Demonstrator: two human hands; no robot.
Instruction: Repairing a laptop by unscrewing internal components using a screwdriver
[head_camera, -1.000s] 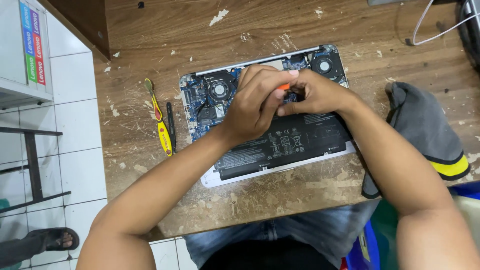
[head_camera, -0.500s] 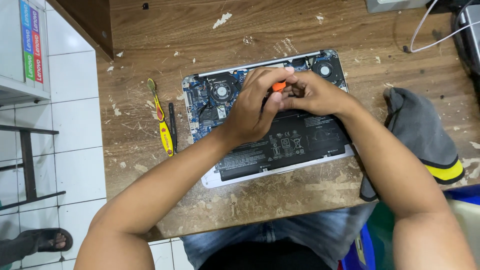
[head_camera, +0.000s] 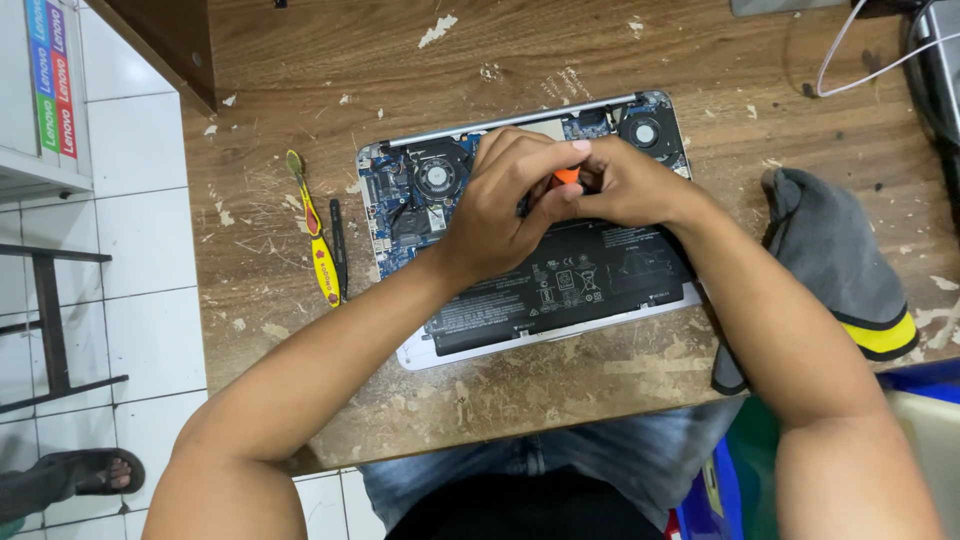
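Observation:
An opened laptop (head_camera: 440, 345) lies bottom-up on the worn wooden table (head_camera: 400, 70), showing a black battery (head_camera: 560, 285), a blue circuit board and two fans (head_camera: 435, 178). My left hand (head_camera: 505, 205) and my right hand (head_camera: 630, 185) meet over the middle of the board. Between their fingers sits a small orange-handled tool (head_camera: 567, 176); its tip is hidden. Both hands pinch around it, and which one bears it is unclear.
A yellow-handled tool (head_camera: 320, 250) and a thin black tool (head_camera: 339, 250) lie left of the laptop. A grey cloth with a yellow stripe (head_camera: 840, 265) rests at the right. White cables (head_camera: 860, 50) run at the top right. White tiled floor and a sandalled foot (head_camera: 90, 475) lie left.
My hands have stayed together over the laptop's board, shifting only slightly. The orange tool remains between my fingers.

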